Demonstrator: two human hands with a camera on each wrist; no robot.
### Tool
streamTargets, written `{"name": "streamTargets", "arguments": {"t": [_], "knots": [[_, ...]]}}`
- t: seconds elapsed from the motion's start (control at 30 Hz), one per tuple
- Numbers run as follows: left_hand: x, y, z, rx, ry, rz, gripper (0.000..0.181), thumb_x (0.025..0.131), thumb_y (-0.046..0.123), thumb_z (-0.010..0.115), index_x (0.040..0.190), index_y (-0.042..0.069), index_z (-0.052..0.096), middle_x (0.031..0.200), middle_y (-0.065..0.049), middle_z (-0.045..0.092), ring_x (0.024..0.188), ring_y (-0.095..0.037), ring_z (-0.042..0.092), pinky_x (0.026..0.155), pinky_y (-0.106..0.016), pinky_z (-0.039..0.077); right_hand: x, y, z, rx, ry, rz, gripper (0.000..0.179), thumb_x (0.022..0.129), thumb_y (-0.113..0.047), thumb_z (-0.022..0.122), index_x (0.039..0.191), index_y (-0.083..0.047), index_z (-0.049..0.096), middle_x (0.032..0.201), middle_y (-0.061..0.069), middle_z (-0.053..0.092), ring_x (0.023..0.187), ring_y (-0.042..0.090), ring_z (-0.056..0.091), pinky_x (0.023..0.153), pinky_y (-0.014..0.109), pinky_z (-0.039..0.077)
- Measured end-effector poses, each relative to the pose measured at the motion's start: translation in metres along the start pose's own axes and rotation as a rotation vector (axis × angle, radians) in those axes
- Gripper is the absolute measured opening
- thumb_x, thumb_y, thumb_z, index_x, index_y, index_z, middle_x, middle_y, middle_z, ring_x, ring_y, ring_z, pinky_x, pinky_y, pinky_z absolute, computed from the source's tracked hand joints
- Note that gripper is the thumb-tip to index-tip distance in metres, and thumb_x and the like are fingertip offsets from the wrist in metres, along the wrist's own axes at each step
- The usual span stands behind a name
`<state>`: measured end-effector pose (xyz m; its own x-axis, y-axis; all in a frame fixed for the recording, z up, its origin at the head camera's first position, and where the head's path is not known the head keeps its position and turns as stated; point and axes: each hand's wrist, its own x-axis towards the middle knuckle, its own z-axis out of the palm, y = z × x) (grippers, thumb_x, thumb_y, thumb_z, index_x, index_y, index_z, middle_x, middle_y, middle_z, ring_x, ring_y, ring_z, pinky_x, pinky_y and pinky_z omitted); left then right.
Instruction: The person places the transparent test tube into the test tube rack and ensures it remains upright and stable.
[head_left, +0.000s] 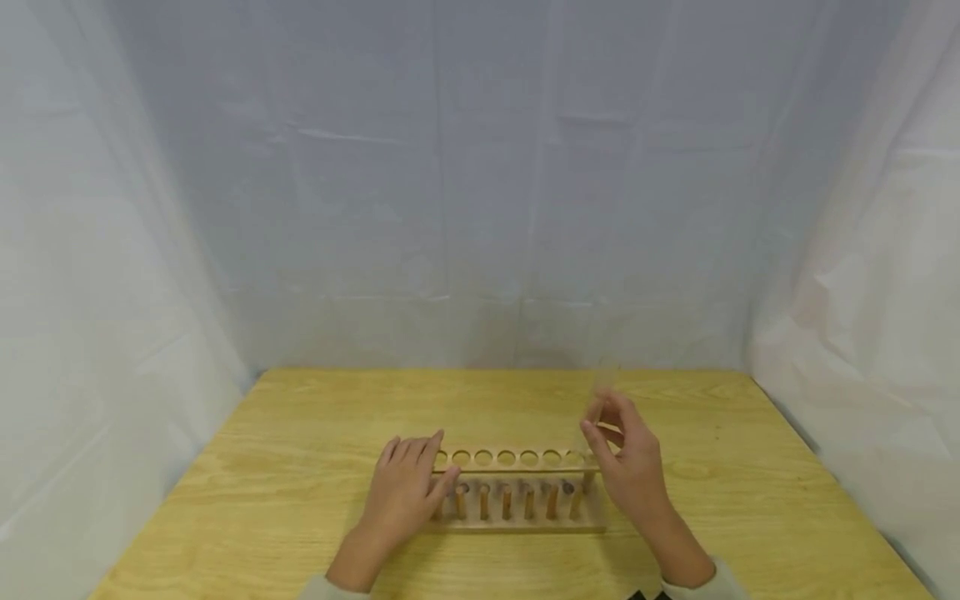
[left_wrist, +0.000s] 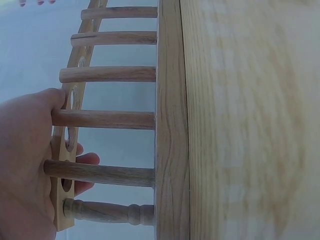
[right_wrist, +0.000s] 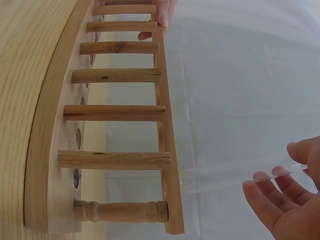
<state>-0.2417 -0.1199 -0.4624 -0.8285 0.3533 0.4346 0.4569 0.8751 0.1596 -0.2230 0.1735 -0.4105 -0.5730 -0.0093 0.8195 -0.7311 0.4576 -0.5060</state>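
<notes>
The left hand (head_left: 405,492) rests with relaxed fingers over the left end of the wooden rack (head_left: 517,493), steadying it on the worktop (head_left: 300,450). The right hand (head_left: 626,467) pinches a clear test tube (head_left: 600,392) upright above the rack's rightmost hole, its fingers clamped on the glass

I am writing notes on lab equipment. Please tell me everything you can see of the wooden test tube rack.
The wooden rack is light, unpainted wood: a flat base, a top rail with a row of round holes, plain pegs standing on the base, and turned posts at the ends. It stands upright near the front of the wooden table. All visible holes are empty. The left hand rests on its left end. The right hand pinches a clear glass tube above its right end.
</notes>
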Motion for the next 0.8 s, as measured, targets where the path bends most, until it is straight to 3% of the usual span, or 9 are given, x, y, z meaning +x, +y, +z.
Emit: {"name": "streamTargets", "arguments": {"t": [0.13,0.3,0.53,0.7,0.8], "knots": [[0.0,0.0,0.001,-0.003,0.0,-0.001,0.058,0.1,0.046,0.049,0.138,0.002,0.051,0.126,-0.013,0.06,0.12,-0.031,0.054,0.11,-0.055,0.03,0.0,0.002,0.0,-0.008,-0.001,-0.01,0.048,0.083,0.017,0.065,0.128,0.002,0.054,0.094,0.009,0.061,0.092,0.02,0.066,0.077,0.014,0.053],[0.0,-0.001,0.002,-0.005,-0.001,-0.002,0.059,0.1,0.046,0.049,0.139,0.002,0.051,0.126,-0.013,0.06,0.119,-0.031,0.054,0.11,-0.055,0.03,0.0,0.004,0.0,0.001,-0.037,-0.003,0.048,0.085,0.016,0.063,0.13,0.002,0.051,0.094,0.009,0.06,0.095,0.008,0.063,0.076,0.016,0.054],[-0.001,-0.001,0.002,-0.007,0.001,-0.003,0.059,0.1,0.046,0.049,0.139,0.002,0.05,0.126,-0.013,0.06,0.119,-0.031,0.054,0.11,-0.055,0.03,-0.002,0.006,0.003,-0.003,-0.037,-0.02,0.049,0.085,0.017,0.063,0.13,0.001,0.051,0.094,0.008,0.06,0.091,0.02,0.066,0.074,0.018,0.055],[-0.001,-0.001,0.003,-0.01,-0.006,-0.009,0.059,0.1,0.047,0.048,0.14,0.003,0.05,0.127,-0.012,0.06,0.12,-0.031,0.053,0.11,-0.055,0.03,-0.003,0.01,0.005,-0.002,-0.032,-0.025,0.05,0.084,0.018,0.064,0.129,0.0,0.052,0.094,0.007,0.061,0.092,0.013,0.065,0.072,0.02,0.056],[0.0,-0.001,0.002,-0.011,-0.011,-0.01,0.059,0.1,0.047,0.048,0.14,0.004,0.05,0.127,-0.012,0.06,0.12,-0.031,0.053,0.11,-0.054,0.029,-0.003,0.011,0.006,-0.013,-0.022,-0.027,0.05,0.082,0.02,0.064,0.127,0.003,0.053,0.092,0.009,0.061,0.088,0.019,0.067,0.072,0.016,0.054]]}}
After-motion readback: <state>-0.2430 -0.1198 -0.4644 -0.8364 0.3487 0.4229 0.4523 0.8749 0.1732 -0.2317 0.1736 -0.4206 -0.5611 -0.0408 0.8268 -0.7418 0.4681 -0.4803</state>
